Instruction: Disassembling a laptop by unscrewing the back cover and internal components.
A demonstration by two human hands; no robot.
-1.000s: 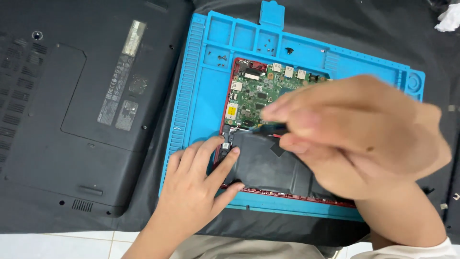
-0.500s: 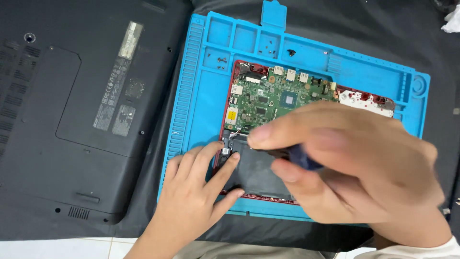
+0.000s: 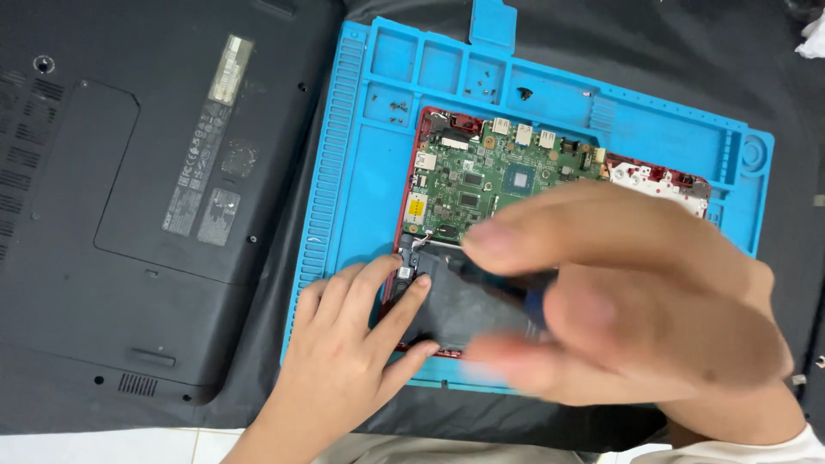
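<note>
Two bare hands, no gloves, rings or watch in view. Left hand (image 3: 348, 352) sharp, with short, trimmed nails and a bare forearm. Right hand (image 3: 636, 301) close to the camera, large and blurred, with a white sleeve (image 3: 756, 451) edge at the wrist.

Left hand (image 3: 352, 344) laid flat, palm down, fingers spread and pressed forward. Right hand (image 3: 636, 301) raised close to camera, blurred, fingers curled, thumb and forefinger pinched in tight grip.
</note>
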